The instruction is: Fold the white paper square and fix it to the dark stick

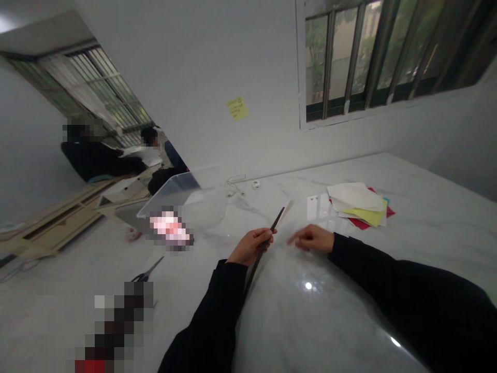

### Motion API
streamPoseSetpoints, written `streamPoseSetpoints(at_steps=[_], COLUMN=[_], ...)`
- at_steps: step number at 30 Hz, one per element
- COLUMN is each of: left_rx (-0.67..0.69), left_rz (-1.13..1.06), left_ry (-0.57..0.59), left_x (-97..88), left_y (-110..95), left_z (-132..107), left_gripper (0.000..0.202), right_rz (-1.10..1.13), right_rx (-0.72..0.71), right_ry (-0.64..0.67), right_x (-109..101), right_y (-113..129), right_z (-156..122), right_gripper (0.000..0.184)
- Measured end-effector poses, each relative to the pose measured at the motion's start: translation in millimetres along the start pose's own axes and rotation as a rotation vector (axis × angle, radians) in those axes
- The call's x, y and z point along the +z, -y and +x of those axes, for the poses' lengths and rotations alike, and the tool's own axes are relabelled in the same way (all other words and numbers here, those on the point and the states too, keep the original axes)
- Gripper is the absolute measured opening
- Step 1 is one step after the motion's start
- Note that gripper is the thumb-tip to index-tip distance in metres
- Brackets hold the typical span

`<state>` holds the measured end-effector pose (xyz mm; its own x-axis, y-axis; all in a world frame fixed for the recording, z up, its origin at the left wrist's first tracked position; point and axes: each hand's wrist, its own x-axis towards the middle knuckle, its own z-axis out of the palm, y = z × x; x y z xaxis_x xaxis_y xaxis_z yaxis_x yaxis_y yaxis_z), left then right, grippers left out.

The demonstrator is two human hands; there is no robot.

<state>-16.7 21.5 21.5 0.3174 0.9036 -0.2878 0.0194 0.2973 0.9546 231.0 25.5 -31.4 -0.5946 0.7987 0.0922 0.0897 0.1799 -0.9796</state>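
Observation:
My left hand (255,245) is closed around a long, thin dark strip (254,270), which slants up and away over the marble-patterned table (287,321). A narrow white piece (285,211) shows along the strip's far end; whether the two are joined I cannot tell. To the right, my right hand (311,239) hovers apart from the strip with its index finger stretched toward it, blurred by motion, and nothing visible in its grasp.
Coloured and white sheets (363,204) lie in a pile at the back right. Scissors (146,273) rest on the left, near a clear plastic box (182,189). A thin cable (235,182) lies by the wall. Two people sit in the left background.

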Motion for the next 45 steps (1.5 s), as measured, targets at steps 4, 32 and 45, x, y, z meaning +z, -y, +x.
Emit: streamPoseSetpoints(at_steps=[4, 32, 45], left_rx=[0.044, -0.043, 0.009], left_rz=[-0.061, -0.002, -0.044], left_ry=[-0.107, -0.038, -0.062], left_x=[-2.9, -1.9, 2.7], left_y=[-3.2, 0.5, -1.3], left_z=[0.0, 1.4, -0.8], left_gripper=[0.040, 0.036, 0.040], right_rz=[0.073, 0.020, 0.376], right_rx=[0.034, 0.087, 0.329], right_ry=[0.405, -0.351, 0.819], right_x=[19.7, -11.4, 13.8], right_y=[9.4, -3.9, 28.5], right_z=[-7.8, 12.4, -10.7], right_gripper=[0.030, 0.043, 0.045])
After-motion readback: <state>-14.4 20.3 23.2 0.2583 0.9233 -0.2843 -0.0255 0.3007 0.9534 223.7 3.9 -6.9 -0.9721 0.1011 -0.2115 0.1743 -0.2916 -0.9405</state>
